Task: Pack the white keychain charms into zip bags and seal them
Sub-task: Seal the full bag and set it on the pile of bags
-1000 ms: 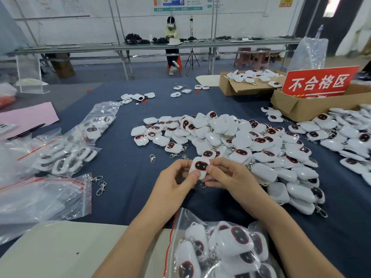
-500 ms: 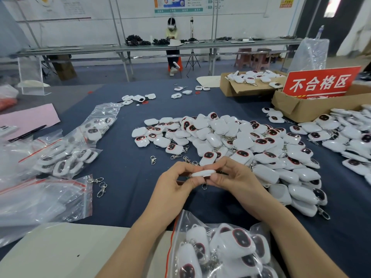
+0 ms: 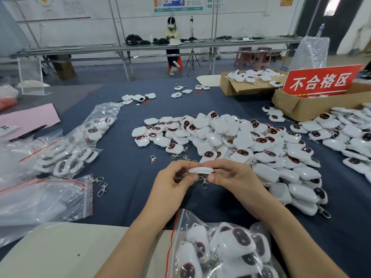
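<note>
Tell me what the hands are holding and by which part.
One white plastic keychain charm, edge-on: the left hand pinches its left end, the right hand its right end. Its metal clasp hangs free below.

The charm (image 3: 201, 169) I hold is white moulded plastic, smooth with a soft sheen. Its clasp (image 3: 204, 182) is bright polished metal. The pile of charms (image 3: 241, 141) shows the same white plastic, with glossy dark face panels ringed in red. The zip bag (image 3: 173, 237) nearest me is thin clear plastic film, shiny and wrinkled, with a red seal strip. The tabletop (image 3: 124, 197) is covered in dark blue cloth, matt and felt-like. The box (image 3: 297, 106) is plain brown cardboard, matt. The pink sheet (image 3: 26, 119) looks like matt paper.
</note>
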Demonstrator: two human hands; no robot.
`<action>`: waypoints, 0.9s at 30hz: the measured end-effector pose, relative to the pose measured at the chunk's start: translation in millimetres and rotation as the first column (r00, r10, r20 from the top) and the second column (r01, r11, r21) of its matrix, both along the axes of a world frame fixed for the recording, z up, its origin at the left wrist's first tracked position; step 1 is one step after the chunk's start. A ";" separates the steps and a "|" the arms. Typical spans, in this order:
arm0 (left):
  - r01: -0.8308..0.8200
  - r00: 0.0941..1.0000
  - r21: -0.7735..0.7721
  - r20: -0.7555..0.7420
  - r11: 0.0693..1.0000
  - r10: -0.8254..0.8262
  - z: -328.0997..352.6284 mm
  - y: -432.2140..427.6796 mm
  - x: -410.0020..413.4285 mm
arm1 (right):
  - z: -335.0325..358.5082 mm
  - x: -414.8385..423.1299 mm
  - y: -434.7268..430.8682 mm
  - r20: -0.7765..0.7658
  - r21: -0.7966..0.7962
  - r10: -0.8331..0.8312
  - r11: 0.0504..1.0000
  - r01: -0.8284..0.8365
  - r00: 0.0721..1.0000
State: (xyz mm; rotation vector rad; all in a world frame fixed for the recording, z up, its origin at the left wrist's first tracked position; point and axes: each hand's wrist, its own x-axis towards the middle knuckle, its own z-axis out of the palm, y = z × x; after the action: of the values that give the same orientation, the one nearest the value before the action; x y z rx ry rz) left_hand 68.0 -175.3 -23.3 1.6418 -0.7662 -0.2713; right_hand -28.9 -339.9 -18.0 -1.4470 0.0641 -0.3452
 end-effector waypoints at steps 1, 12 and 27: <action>0.023 1.000 -0.010 -0.001 1.000 -0.023 1.1 0.3 -1.1 | -0.2 1.0 1.0 0.009 -0.005 -0.039 0.999 0.039 0.999; 0.138 0.988 -0.083 -0.056 0.987 -0.143 4.5 0.8 -5.5 | -5.9 7.0 3.8 0.036 -0.121 -0.145 0.981 0.148 0.989; 0.122 0.987 -0.118 -0.094 0.985 -0.133 1.0 -0.5 -5.9 | -4.1 5.6 2.2 0.056 -0.193 -0.233 0.952 0.240 0.971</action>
State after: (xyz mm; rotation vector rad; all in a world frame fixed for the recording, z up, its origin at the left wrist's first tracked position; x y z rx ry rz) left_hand 62.1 -175.8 -22.2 1.4644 -0.7965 -0.3928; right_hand -23.3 -337.6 -22.1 -1.6350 0.1819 -0.5855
